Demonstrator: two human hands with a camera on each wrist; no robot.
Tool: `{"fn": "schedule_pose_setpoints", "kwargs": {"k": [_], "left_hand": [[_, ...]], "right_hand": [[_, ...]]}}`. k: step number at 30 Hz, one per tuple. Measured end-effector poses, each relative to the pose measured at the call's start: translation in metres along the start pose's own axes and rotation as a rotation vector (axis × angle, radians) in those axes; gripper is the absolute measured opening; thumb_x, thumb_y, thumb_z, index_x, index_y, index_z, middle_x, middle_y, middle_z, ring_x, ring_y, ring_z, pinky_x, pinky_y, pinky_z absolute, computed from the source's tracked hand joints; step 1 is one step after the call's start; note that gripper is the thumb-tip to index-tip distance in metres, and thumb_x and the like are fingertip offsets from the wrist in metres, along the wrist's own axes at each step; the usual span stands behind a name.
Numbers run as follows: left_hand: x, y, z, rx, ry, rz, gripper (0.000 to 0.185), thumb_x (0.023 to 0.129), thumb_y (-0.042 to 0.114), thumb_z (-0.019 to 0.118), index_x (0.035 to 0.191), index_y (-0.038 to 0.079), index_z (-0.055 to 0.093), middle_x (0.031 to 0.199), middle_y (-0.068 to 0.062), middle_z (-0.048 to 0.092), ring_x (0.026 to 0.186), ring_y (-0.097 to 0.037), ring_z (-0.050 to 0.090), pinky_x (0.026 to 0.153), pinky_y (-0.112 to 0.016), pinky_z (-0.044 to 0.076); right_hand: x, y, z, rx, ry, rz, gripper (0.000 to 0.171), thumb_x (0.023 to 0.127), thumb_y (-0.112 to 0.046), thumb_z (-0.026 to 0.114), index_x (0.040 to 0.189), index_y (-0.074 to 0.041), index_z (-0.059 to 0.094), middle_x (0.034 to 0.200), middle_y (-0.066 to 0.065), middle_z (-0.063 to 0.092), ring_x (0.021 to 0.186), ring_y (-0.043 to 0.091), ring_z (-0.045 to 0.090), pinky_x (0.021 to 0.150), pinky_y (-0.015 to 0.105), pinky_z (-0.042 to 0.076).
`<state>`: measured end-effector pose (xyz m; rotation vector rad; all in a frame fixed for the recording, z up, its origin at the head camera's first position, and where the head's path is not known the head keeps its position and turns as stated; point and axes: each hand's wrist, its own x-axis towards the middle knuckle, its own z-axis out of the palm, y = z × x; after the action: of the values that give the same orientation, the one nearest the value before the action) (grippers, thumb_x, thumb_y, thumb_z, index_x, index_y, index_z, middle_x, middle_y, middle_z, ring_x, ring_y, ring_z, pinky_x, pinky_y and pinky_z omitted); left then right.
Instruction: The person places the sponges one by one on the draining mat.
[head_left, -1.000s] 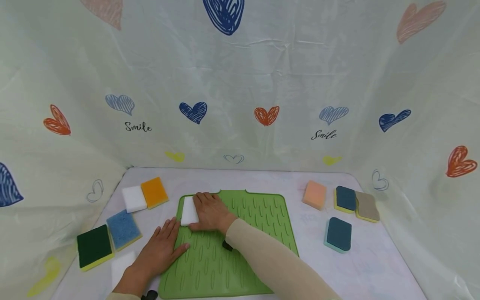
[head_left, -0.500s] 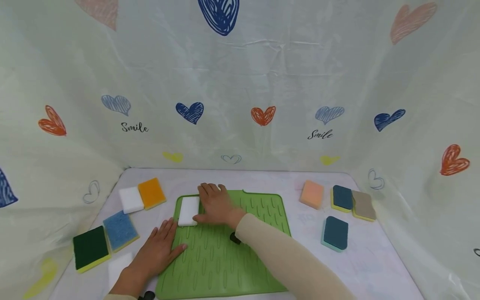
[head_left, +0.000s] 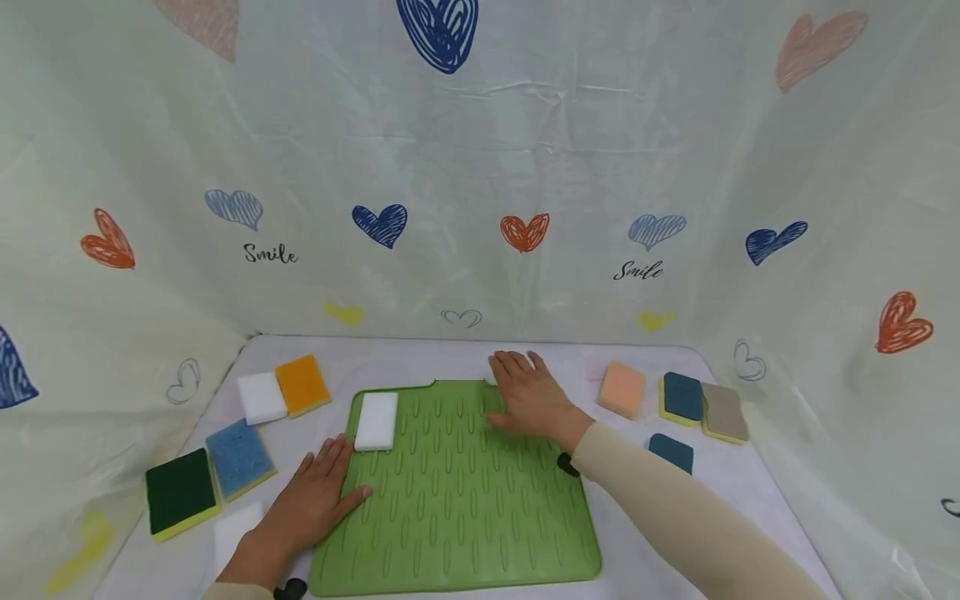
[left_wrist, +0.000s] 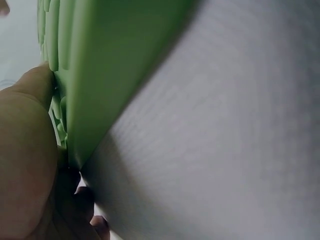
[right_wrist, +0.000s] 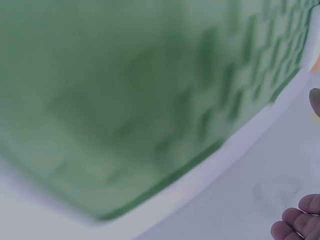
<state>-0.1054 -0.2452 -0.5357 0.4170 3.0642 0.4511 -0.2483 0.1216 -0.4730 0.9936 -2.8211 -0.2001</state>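
A ribbed green mat (head_left: 450, 517) lies flat on the white table. On its far left corner sits a white sponge (head_left: 377, 422), apart from both hands. My left hand (head_left: 315, 500) rests across the mat's left edge, fingers straight and thumb on the ribs; in the left wrist view the thumb (left_wrist: 32, 110) touches the mat's side. Over the mat's far right part, my right hand (head_left: 532, 396) is held with fingers extended and nothing in it. Its fingertips (right_wrist: 292, 217) show at the lower right corner of the right wrist view.
Left of the mat are an orange sponge (head_left: 303, 385), a white one (head_left: 262, 397), a blue one (head_left: 240, 458) and a dark green one (head_left: 182, 492). To the right lie a peach sponge (head_left: 622, 389), a grey one (head_left: 724, 411) and two dark teal ones. A heart-printed curtain (head_left: 465, 150) hangs behind.
My right hand has let go of the white sponge and moved right across the mat. The white sponge stays on the far left corner. My left hand has kept its place.
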Motion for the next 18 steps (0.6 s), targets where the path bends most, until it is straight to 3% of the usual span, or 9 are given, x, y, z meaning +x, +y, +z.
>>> {"fn": "schedule_pose_setpoints", "kwargs": {"k": [10,18], "left_hand": [[0.001,-0.002,-0.001,-0.014,-0.017,-0.003,0.084,0.104,0.051,0.062,0.156,-0.012,0.040,0.164,-0.033,0.036,0.152,-0.052,0.035,0.120,-0.069,0.033],[0.000,0.002,-0.003,-0.042,-0.025,-0.010,0.085,0.104,0.051,0.062,0.156,-0.012,0.039,0.164,-0.033,0.036,0.152,-0.053,0.034,0.120,-0.070,0.032]], "right_hand": [[-0.069,0.106,0.009,-0.075,0.002,0.150,0.102,0.091,-0.063,0.075,0.157,0.006,0.038,0.158,0.024,0.046,0.145,0.041,0.044,0.120,0.067,0.035],[-0.111,0.159,0.013,-0.113,-0.076,0.266,0.102,0.090,-0.059,0.075,0.155,0.010,0.038,0.157,0.029,0.048,0.144,0.046,0.044,0.118,0.075,0.031]]}}
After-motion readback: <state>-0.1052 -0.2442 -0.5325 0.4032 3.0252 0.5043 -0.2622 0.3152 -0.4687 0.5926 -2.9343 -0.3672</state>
